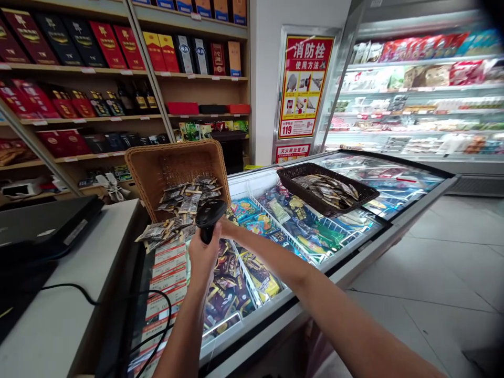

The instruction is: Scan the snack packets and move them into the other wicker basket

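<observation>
My left hand is wrapped round the handle of a black barcode scanner, its head pointing toward the basket. Just behind the scanner my right hand reaches to the front of the basket; its fingers are hidden, so I cannot see whether it holds anything. A tan wicker basket lies tilted on the freezer with its opening toward me. Small flat packets fill its lower part and spill out over the front edge. Rows of printed price labels lie on the glass below.
The glass-topped chest freezer holds packaged ice creams. On it sits a dark tray of dried fish. At left are a white counter, a black device and a black cable. Shelves of boxes stand behind.
</observation>
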The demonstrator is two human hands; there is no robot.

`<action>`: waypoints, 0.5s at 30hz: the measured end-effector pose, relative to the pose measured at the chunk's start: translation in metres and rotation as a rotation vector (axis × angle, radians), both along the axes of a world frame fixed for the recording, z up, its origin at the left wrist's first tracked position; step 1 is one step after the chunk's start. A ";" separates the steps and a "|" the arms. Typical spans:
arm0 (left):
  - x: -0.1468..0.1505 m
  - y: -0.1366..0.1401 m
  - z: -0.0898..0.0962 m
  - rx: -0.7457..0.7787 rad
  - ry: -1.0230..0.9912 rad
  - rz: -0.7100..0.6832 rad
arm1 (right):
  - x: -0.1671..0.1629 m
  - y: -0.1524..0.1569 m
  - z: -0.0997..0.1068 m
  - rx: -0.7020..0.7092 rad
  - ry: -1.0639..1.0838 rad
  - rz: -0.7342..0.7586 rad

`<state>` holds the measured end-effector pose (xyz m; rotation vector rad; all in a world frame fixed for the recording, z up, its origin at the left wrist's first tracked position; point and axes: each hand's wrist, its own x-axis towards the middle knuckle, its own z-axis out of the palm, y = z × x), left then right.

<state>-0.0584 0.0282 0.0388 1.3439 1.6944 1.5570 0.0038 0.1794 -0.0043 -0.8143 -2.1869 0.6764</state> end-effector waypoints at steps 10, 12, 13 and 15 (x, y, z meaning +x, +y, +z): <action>0.009 0.001 -0.003 -0.095 0.027 -0.121 | 0.146 -0.003 -0.001 -0.478 0.763 -0.404; 0.010 0.002 -0.007 -0.123 0.052 -0.172 | 0.166 -0.005 -0.002 -0.581 0.876 -0.455; 0.011 0.003 -0.009 -0.138 0.070 -0.208 | 0.172 -0.005 -0.003 -0.618 0.917 -0.475; 0.012 0.005 -0.013 -0.163 0.117 -0.284 | 0.179 -0.004 -0.005 -0.666 0.973 -0.496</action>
